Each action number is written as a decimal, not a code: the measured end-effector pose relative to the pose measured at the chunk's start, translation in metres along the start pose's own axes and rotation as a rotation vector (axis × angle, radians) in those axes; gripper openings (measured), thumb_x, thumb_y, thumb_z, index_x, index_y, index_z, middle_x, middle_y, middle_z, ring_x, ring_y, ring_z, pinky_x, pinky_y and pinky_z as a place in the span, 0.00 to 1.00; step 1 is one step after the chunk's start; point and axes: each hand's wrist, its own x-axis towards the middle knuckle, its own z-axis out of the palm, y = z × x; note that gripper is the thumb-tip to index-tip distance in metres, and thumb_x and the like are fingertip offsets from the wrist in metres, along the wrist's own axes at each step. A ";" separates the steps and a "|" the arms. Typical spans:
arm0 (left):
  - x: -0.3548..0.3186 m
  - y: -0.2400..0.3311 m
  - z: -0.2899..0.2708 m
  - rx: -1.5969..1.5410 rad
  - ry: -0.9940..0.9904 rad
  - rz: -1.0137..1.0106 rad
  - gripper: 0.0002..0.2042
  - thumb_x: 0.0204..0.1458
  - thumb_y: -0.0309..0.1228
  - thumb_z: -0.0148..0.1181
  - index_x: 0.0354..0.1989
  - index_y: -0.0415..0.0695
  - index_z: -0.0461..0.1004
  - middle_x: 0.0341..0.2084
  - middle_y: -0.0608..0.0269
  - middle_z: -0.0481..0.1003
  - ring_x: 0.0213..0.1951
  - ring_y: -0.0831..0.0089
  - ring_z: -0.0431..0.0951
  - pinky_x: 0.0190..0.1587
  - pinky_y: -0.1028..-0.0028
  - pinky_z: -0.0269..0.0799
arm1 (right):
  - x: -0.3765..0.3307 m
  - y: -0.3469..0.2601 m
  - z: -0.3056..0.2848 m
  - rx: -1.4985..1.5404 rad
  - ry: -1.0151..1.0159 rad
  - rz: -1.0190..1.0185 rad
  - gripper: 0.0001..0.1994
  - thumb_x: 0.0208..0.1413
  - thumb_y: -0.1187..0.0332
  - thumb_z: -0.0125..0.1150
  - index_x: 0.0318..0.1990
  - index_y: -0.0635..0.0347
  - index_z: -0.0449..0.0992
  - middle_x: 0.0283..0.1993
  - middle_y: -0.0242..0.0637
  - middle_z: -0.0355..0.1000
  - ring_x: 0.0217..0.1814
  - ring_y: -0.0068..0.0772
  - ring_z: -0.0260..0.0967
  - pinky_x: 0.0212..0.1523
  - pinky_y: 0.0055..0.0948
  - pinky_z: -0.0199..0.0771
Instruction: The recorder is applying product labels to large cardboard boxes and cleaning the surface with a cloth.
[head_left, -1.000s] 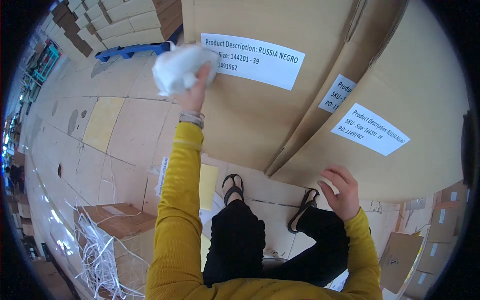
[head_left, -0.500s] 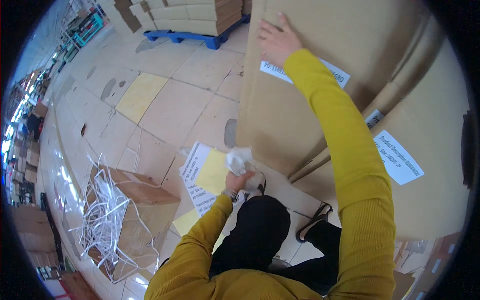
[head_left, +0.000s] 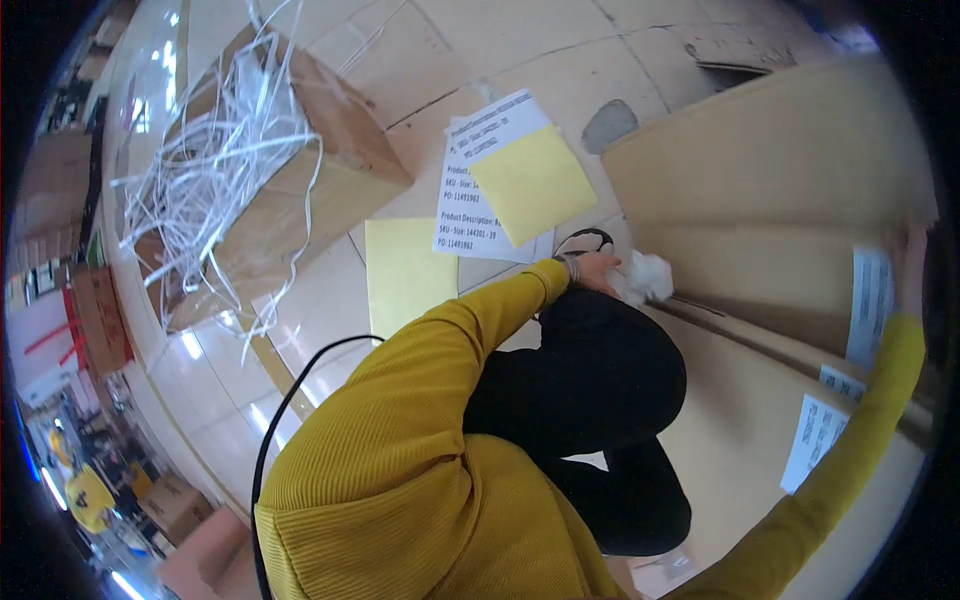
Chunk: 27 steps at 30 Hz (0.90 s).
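the grip of the left hand is closed around a crumpled white wad, whose bulk pokes out beyond the fingers. the wad is down low by the dark sandal, beside the bottom edge of the large brown carton; whether it touches the cardboard i cannot tell. the right hand is a blur at the far right, reaching over the carton's face just beside a white label; i cannot tell whether its fingers are spread or pressed together.

a second ago the wad was up at the carton's label in the left hand, with the right hand free of the cardboard. now the wad is low and the right arm is the one stretched across the carton. i take that to mean the carton's face is in the right hand's charge, with the wad merely kept ready in the left.

the view has swung too: the printed sheets with a yellow sheet on top, and the box of white strips, now sit higher in it, on the tiled floor.
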 end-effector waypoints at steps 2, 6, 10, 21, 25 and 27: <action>0.006 -0.019 -0.019 -0.225 -0.153 0.041 0.25 0.34 0.38 0.69 0.42 0.44 0.70 0.35 0.55 0.73 0.40 0.65 0.72 0.46 0.70 0.66 | -0.034 0.019 0.018 -0.274 -0.357 0.124 0.23 0.53 0.57 0.51 0.57 0.50 0.61 0.59 0.38 0.59 0.61 0.38 0.55 0.58 0.49 0.56; -0.018 -0.054 -0.081 -0.308 1.030 -0.830 0.28 0.33 0.41 0.68 0.45 0.45 0.66 0.41 0.52 0.67 0.45 0.55 0.67 0.49 0.64 0.63 | -0.077 0.019 0.033 -0.404 -0.580 0.181 0.22 0.52 0.52 0.53 0.53 0.47 0.64 0.53 0.31 0.65 0.58 0.37 0.59 0.55 0.60 0.54; -0.022 -0.066 -0.121 -0.312 1.276 -1.328 0.30 0.33 0.43 0.68 0.46 0.47 0.65 0.46 0.53 0.63 0.50 0.55 0.63 0.49 0.60 0.62 | -0.108 -0.002 0.027 -0.309 -0.419 0.056 0.19 0.52 0.52 0.52 0.50 0.47 0.67 0.51 0.30 0.68 0.55 0.37 0.62 0.57 0.57 0.53; -0.009 -0.059 -0.132 -0.560 0.973 -0.676 0.24 0.32 0.29 0.69 0.41 0.41 0.68 0.40 0.57 0.72 0.41 0.65 0.74 0.44 0.67 0.69 | -0.164 -0.128 0.053 0.948 -0.013 -0.372 0.10 0.44 0.66 0.64 0.31 0.62 0.73 0.32 0.41 0.68 0.37 0.43 0.65 0.38 0.36 0.65; -0.034 0.033 -0.121 -0.881 0.553 0.025 0.21 0.36 0.18 0.64 0.42 0.38 0.66 0.30 0.61 0.75 0.35 0.71 0.76 0.39 0.74 0.72 | -0.162 -0.212 0.047 1.299 0.024 -0.382 0.14 0.43 0.64 0.65 0.35 0.64 0.74 0.39 0.44 0.69 0.43 0.46 0.66 0.45 0.35 0.66; -0.046 0.074 -0.125 -0.804 0.415 0.163 0.21 0.38 0.17 0.63 0.43 0.38 0.66 0.27 0.63 0.75 0.36 0.73 0.76 0.39 0.74 0.72 | -0.158 -0.239 0.041 1.409 0.076 -0.409 0.15 0.42 0.65 0.65 0.36 0.65 0.74 0.40 0.43 0.70 0.44 0.45 0.66 0.45 0.34 0.66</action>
